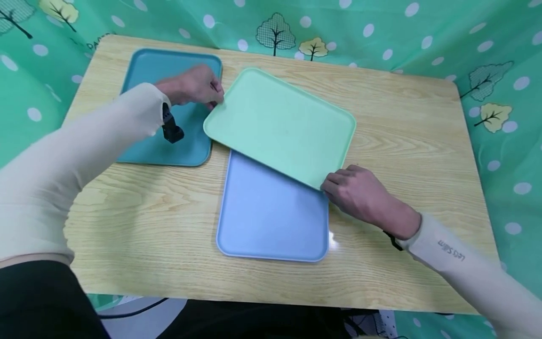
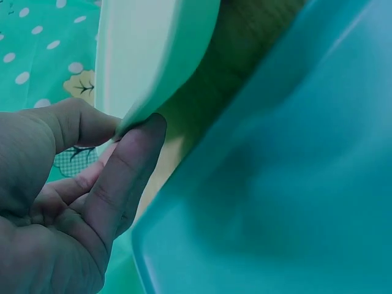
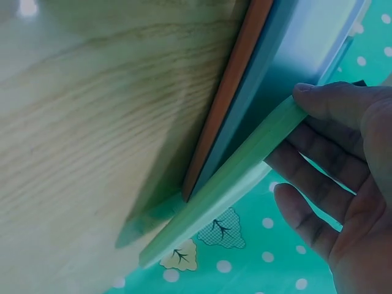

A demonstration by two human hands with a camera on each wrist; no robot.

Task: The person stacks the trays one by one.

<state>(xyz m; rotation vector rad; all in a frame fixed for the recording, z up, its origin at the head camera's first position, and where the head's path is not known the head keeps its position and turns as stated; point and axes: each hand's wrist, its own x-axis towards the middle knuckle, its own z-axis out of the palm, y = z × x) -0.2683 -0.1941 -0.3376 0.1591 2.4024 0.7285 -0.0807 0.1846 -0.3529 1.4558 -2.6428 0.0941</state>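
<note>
My left hand [image 1: 195,87] pinches the left edge of a light green tray [image 1: 283,125] between thumb and fingers. At the tray's lower right corner, my right hand [image 1: 357,194] grips the rim, thumb on top and fingers beneath. The green tray is held aslant, overlapping the upper part of a periwinkle blue tray [image 1: 271,216] in the head view. Under that blue tray, an orange tray edge [image 3: 225,101] shows in the right wrist view. A teal tray [image 1: 148,61] lies beneath my left hand and forearm, partly hidden by them.
All this is on a light wood-grain table [image 1: 406,155]. A green curtain [image 1: 351,28] with white dots and printed trees hangs along the back and sides. Bare wood extends right of the trays and along the front.
</note>
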